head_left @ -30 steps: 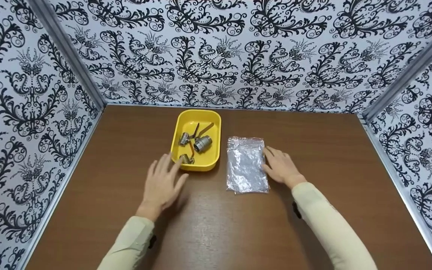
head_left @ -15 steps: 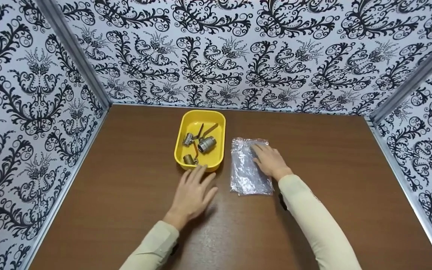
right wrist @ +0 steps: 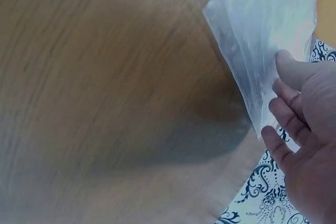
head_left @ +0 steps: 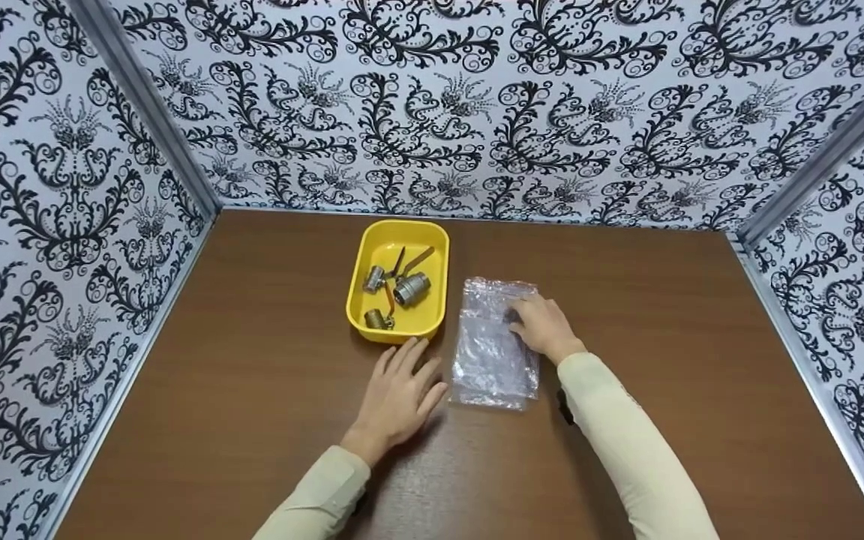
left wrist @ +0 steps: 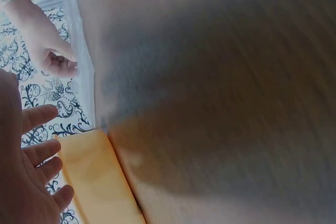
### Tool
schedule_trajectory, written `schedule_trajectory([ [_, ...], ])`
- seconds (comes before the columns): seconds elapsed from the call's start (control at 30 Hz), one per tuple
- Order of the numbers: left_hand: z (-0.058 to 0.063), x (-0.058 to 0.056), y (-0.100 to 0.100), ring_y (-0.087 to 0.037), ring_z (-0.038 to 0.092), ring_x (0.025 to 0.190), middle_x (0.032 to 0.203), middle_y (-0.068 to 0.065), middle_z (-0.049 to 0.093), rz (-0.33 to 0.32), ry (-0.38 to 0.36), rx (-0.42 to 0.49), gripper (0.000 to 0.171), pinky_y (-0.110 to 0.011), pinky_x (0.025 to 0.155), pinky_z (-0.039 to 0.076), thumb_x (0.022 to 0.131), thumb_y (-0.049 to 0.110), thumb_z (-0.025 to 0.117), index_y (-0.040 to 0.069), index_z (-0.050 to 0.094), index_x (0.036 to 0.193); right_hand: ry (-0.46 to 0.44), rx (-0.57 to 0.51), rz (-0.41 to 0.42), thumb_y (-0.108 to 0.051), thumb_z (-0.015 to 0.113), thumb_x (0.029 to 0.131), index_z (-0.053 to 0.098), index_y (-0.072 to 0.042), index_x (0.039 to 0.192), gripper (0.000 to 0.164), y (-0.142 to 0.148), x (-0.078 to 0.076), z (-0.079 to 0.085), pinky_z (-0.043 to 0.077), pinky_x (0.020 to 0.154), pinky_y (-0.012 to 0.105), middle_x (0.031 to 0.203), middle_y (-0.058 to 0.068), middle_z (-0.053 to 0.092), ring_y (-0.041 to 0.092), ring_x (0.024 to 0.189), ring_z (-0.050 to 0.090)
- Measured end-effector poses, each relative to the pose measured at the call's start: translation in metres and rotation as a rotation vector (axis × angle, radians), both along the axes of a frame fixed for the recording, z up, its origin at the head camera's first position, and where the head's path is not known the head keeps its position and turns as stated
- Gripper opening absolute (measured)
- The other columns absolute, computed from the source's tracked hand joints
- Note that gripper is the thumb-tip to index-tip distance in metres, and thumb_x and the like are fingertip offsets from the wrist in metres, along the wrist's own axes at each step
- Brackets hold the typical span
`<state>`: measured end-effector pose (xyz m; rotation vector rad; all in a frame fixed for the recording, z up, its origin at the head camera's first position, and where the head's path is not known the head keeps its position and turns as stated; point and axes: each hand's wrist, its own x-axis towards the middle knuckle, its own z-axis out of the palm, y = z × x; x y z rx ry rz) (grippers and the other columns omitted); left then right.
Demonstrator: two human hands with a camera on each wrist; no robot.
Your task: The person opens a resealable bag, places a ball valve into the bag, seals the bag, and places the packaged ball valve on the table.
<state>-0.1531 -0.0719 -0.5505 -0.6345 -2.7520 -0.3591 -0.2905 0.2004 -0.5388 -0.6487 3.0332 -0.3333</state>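
Bags: clear pile, edges offset; lay on table under R hand, to R of L hand.
R hand: fingers bent onto bags; pinch vs. press, we couldn't tell.
L hand: fingers relaxed, spread, nothing held.
Tray: yellow, just ahead of L hand.
Valves: 3, all in tray, untouched; no bag was off pile, so we judged work barely begun.

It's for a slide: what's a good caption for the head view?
Right hand on clear plastic bags, left hand near a yellow tray of metal valves.

Clear plastic bags: thin stack, crinkled, edges misaligned, on brn tbl, R of ylw tray.
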Motion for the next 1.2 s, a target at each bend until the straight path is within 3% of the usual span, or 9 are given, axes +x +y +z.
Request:
schedule_trajectory([
  [0.1,0.001,0.000,0.001,-0.029,0.041,0.140,0.147,-0.010,0.048,-0.005,-0.001,-0.008,0.045,-0.052,0.112,0.033,0.099,0.048,0.042,0.020,0.062,0.127,-0.048,-0.069,-0.033,-0.017,0.072,0.088,0.069,-0.011,0.095,0.010,0.001,0.002,0.003,0.051,0.085,0.047,0.098,0.009,0.070,0.028,0.094,0.065],
  [0.27,0.001,-0.002,0.004,-0.030,0.043,0.138,0.144,-0.011,0.052,-0.012,0.009,-0.009,0.040,-0.052,0.111,0.035,0.098,0.044,0.047,0.018,0.064,0.123,-0.157,-0.138,-0.059,-0.018,0.069,0.090,0.066,-0.012,0.089,0.006,0.002,0.006,0.015,0.050,0.074,0.042,0.090,0.005,0.068,0.020,0.080,0.060],
  [0.43,0.005,-0.004,0.008,-0.031,0.044,0.137,0.141,-0.011,0.053,-0.015,0.010,0.000,0.037,-0.052,0.110,0.035,0.096,0.039,0.052,0.017,0.064,0.124,-0.209,-0.231,-0.023,-0.016,0.066,0.092,0.067,-0.010,0.096,0.007,0.004,0.013,0.030,0.051,0.072,0.037,0.090,0.006,0.070,0.018,0.079,0.063],
  [0.67,0.015,-0.004,0.017,-0.029,0.047,0.133,0.133,-0.008,0.058,-0.027,0.014,0.053,0.033,-0.049,0.109,0.037,0.095,0.032,0.056,0.016,0.064,0.123,-0.279,-0.359,0.014,-0.007,0.067,0.086,0.068,0.000,0.110,0.025,0.009,0.030,0.043,0.054,0.076,0.036,0.094,0.014,0.070,0.024,0.086,0.066],
  [0.83,0.021,-0.003,0.027,-0.023,0.056,0.118,0.118,-0.003,0.064,-0.040,0.064,0.074,0.026,-0.043,0.102,0.042,0.093,0.029,0.061,0.017,0.066,0.115,-0.319,-0.380,-0.017,-0.007,0.066,0.084,0.070,0.001,0.105,0.023,0.008,0.048,0.043,0.053,0.072,0.031,0.091,0.014,0.071,0.019,0.081,0.063],
  [1.03,0.029,0.005,0.044,-0.021,0.056,0.117,0.118,0.000,0.065,-0.055,0.076,-0.047,0.035,-0.040,0.101,0.043,0.086,0.029,0.068,0.019,0.063,0.119,-0.292,-0.404,-0.040,-0.009,0.066,0.085,0.072,-0.002,0.091,0.012,0.004,0.071,0.036,0.052,0.070,0.031,0.086,0.011,0.072,0.015,0.075,0.061],
  [1.2,0.031,0.008,0.057,-0.020,0.061,0.107,0.114,0.001,0.067,-0.080,0.074,-0.063,0.039,-0.037,0.092,0.048,0.085,0.025,0.069,0.018,0.063,0.123,-0.297,-0.472,-0.134,-0.012,0.068,0.085,0.073,-0.005,0.091,0.010,-0.002,0.087,0.031,0.053,0.070,0.029,0.086,0.009,0.073,0.015,0.076,0.065],
])
